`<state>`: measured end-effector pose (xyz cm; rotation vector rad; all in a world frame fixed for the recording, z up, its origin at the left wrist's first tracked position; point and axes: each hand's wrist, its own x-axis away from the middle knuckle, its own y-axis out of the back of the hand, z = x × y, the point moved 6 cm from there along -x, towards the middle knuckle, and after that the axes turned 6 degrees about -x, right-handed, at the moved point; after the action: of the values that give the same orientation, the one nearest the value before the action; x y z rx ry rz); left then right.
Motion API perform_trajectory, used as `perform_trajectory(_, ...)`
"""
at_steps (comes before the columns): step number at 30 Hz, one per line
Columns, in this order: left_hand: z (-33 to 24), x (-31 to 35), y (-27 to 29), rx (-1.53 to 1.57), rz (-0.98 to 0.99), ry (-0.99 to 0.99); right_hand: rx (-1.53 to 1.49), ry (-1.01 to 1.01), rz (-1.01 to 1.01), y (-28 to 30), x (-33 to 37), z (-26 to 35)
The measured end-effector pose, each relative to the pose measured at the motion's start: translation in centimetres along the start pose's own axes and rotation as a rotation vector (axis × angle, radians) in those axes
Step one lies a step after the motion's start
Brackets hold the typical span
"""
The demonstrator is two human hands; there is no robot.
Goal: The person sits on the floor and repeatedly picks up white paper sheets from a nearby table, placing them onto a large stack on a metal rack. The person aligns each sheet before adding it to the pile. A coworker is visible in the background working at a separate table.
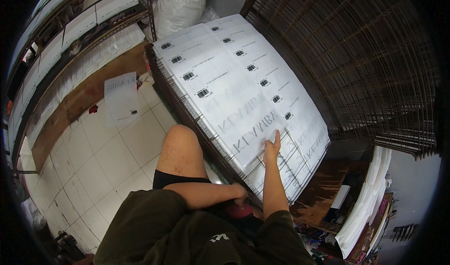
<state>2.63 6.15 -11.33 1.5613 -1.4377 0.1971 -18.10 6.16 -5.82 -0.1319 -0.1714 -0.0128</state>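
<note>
My right hand (272, 147) is at the near right corner of a white sheet (243, 138) printed with large dark letters. Its thumb and a finger are apart and point away from me. The sheet lies flat on a wire rack (253, 176), overlapping other printed white sheets (225, 72). My left hand (241, 193) is low by the rack's near left edge, next to a red object (239, 211). Its fingers curl downward, and what they hold, if anything, is hidden.
Many rusty wire rack layers (347, 58) stand raised at the right. One printed sheet (122, 96) lies on the tiled floor (108, 147). At the left stands a shelf (79, 26) with white stacks; a bulky translucent plastic sack (180, 7) sits behind.
</note>
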Motion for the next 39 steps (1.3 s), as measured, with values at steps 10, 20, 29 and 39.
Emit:
perform_trajectory(10,-0.9,3.2,1.6,0.001,0.109,-0.04,0.209,0.101,-0.006,3.2,-2.0,-1.4)
perform_trajectory(20,-0.1,1.3,0.4,0.033,-0.17,-0.085,0.328,0.034,-0.214,4.2,5.1,5.4)
perform_trajectory(29,1.0,-2.0,-2.0,0.014,-0.064,-0.221,0.395,0.542,-0.488,18.3,16.0,17.8)
perform_trajectory(39,0.2,2.9,1.8,0.054,-0.078,-0.113,1.558,0.811,-1.404,28.2,31.8,33.2)
